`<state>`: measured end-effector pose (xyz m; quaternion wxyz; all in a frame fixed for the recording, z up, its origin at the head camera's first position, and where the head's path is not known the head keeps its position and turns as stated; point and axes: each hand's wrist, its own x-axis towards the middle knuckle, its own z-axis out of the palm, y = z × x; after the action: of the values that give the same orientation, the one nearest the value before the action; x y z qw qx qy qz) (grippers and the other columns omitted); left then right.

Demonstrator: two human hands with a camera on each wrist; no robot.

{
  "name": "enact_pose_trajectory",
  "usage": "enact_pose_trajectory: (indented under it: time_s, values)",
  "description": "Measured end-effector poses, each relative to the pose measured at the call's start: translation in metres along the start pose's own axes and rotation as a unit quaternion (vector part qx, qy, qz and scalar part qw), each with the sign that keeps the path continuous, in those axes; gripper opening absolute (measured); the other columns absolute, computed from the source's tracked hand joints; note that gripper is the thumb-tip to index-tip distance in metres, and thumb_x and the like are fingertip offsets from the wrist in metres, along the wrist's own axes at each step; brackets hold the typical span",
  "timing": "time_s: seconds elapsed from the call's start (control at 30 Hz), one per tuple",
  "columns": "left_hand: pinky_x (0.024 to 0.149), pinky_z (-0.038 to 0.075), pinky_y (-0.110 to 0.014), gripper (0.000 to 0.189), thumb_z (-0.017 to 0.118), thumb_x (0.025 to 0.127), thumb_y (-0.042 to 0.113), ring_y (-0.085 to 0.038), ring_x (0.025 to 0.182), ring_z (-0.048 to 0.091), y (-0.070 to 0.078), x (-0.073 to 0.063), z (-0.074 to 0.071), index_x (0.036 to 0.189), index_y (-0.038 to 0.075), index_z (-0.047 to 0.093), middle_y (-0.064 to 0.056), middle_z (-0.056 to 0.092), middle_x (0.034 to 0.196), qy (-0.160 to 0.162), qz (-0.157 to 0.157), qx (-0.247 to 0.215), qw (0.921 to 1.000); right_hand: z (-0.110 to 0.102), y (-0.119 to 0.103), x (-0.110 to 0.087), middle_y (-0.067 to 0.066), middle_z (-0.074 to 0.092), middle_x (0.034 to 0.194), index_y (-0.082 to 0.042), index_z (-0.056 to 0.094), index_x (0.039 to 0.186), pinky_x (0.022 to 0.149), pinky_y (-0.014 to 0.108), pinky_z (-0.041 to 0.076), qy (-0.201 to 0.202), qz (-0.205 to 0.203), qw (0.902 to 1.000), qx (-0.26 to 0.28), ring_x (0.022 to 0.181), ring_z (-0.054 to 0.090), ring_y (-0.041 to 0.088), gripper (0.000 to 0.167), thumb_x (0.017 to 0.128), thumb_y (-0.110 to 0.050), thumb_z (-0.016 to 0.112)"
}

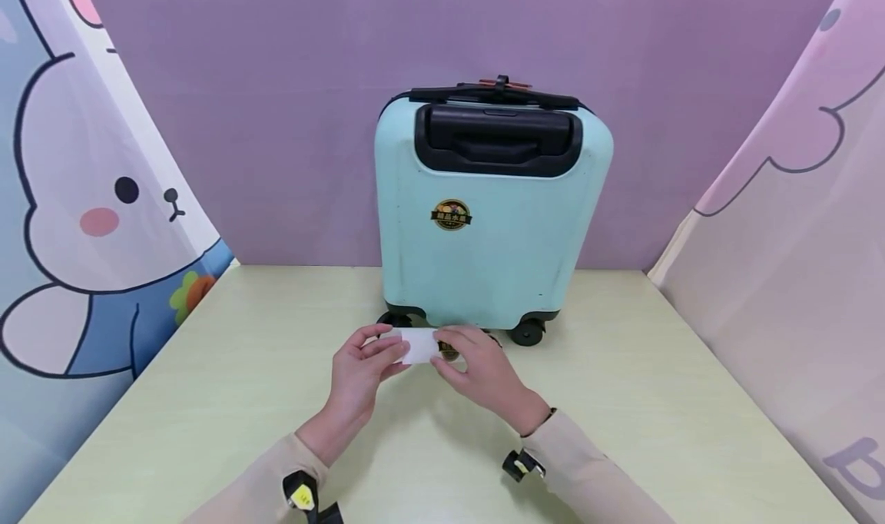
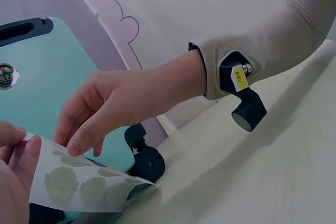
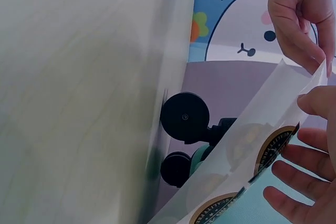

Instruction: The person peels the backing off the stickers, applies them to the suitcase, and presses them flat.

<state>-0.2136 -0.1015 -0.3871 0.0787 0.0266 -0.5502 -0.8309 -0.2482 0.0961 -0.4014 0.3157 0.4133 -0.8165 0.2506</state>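
A thin white sticker sheet (image 1: 419, 346) is held up between both hands, low in front of a mint-green suitcase (image 1: 484, 263). My left hand (image 1: 361, 364) pinches its left end. At the right part, my right hand (image 1: 486, 372) has thumb and fingers on the sheet's upper edge, pinching it. Round black-and-gold stickers (image 3: 275, 145) show on the printed face, and faint circles (image 2: 61, 184) show through the back. The sheet looks bent or folded along its length. One round sticker (image 1: 451, 215) is on the suitcase front, left of centre.
The suitcase stands upright on black wheels (image 1: 528, 333) at the back of the pale table (image 1: 242, 401), near a purple backdrop (image 1: 276, 124). Cartoon-printed cloths hang left (image 1: 69, 201) and right (image 1: 795, 278). Small black cameras (image 1: 523, 464) are strapped to the wrists.
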Motion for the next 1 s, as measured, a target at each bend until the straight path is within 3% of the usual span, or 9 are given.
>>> enact_pose_trajectory:
  time_s: [0.3,0.63,1.0]
  values:
    - [0.072,0.061,-0.032,0.026,0.07,0.086,-0.011,-0.015,0.082,0.072,0.0011,-0.0002,-0.0011,0.107,0.001,0.06,-0.004,0.074,0.086,-0.004,-0.002,0.002,1.0,0.0022,0.0022,-0.0005,0.01,0.071,0.107,-0.002,0.072,0.109,0.077,0.028,0.056,-0.006,-0.01,0.9999,-0.006,0.093,0.064,0.02,0.029,0.083,-0.012,0.08]
    - [0.071,0.061,-0.031,0.027,0.068,0.086,-0.014,-0.014,0.079,0.071,-0.0005,0.0014,-0.0038,0.105,0.002,0.06,-0.003,0.074,0.083,0.006,-0.002,-0.002,1.0,0.0051,0.0047,-0.0022,0.007,0.073,0.093,-0.003,0.076,0.099,0.073,0.03,0.056,0.034,-0.042,0.9982,-0.027,0.083,0.066,0.018,0.025,0.077,-0.01,0.085]
    - [0.07,0.061,-0.03,0.029,0.067,0.085,-0.017,-0.013,0.075,0.071,-0.002,0.0023,-0.0062,0.107,0.0,0.059,-0.001,0.074,0.081,0.009,-0.005,-0.001,0.9999,0.0044,0.0045,-0.0033,0.007,0.073,0.09,-0.002,0.077,0.098,0.07,0.031,0.057,0.016,-0.036,0.9989,-0.024,0.081,0.066,0.019,0.019,0.08,-0.006,0.08]
